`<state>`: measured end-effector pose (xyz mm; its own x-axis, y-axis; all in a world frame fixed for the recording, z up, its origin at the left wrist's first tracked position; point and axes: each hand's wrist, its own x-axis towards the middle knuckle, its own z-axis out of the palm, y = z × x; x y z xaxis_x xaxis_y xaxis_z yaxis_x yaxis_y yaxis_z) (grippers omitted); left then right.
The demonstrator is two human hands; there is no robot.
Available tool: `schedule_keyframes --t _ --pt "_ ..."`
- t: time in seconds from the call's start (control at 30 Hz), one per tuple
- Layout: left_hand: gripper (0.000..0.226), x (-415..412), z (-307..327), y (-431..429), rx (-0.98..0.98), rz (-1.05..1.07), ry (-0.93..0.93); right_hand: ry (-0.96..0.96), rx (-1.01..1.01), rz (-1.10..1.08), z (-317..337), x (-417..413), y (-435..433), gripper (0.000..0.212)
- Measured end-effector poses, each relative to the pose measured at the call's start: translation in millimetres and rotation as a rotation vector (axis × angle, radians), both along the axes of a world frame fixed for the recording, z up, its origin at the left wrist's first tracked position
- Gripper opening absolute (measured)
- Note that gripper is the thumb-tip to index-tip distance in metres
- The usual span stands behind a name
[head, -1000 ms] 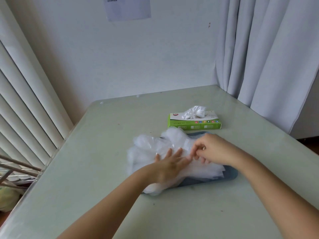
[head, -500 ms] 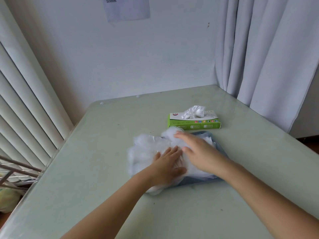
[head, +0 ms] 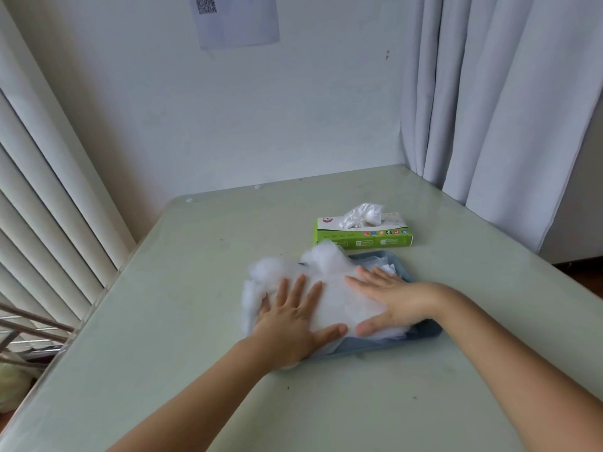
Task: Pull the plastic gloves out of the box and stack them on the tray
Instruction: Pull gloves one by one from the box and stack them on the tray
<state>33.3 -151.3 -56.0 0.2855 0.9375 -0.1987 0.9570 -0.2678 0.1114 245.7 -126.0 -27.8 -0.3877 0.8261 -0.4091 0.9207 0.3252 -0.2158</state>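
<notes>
I have both palms flat on the pile of gloves (head: 337, 300). My left hand (head: 293, 318) lies on its left half and my right hand (head: 394, 301) on its right half, with my fingers straight and spread. Neither hand grips anything. My thumbs point at each other along the near edge and almost meet.

I am pressing because the thin plastic puffs up and traps air, so I judge the pile would slide or spring apart if I left it loose. Beyond my fingertips two fluffy humps stand higher than the part under my palms, so that end is not flattened yet.

The pile sits on the blue tray (head: 424, 332). The tray's rim shows under my right wrist and along the near edge below my thumbs. To the left of my left hand the plastic spills past where I can see any tray.

The green box (head: 362, 239) stands on the table (head: 195, 321) just beyond the tray, past my right fingertips. One glove (head: 362, 216) pokes up from its slot, ready to be pinched. I judge that more gloves remain inside, so the stacking is not finished. The next pull would suit my right hand, since the box is closer to it.
</notes>
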Motion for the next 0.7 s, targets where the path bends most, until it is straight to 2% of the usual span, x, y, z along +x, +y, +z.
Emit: schedule_keyframes --t 0.2,0.3,0.37,0.43,0.5,0.6,0.7 --pt "0.102 -8.3 12.6 -2.9 -0.091 0.065 0.041 0.016 -0.070 -0.018 13.8 17.6 -4.0 0.104" --pt "0.094 -12.4 41.8 4.8 -0.201 0.022 0.026 0.095 -0.024 -0.075 24.3 17.3 -4.9 0.092" --pt "0.075 -17.1 67.4 21.6 -0.216 0.009 -0.019 0.255 0.069 -0.151 33.2 18.4 2.5 0.072" --pt "0.060 -21.6 89.4 44.1 -0.103 0.018 -0.090 0.431 0.182 -0.220 40.8 18.3 14.9 0.054" --pt "0.049 -21.7 100.7 63.4 0.017 0.028 -0.208 0.519 0.338 -0.263 47.1 13.2 29.0 0.040" --pt "0.043 -5.3 102.6 101.5 0.097 0.004 -0.336 0.478 0.591 -0.266 55.4 4.4 66.1 0.032" --pt "0.048 15.3 90.4 141.1 0.084 -0.005 -0.352 0.379 0.615 -0.285 53.4 -0.3 111.6 0.035"
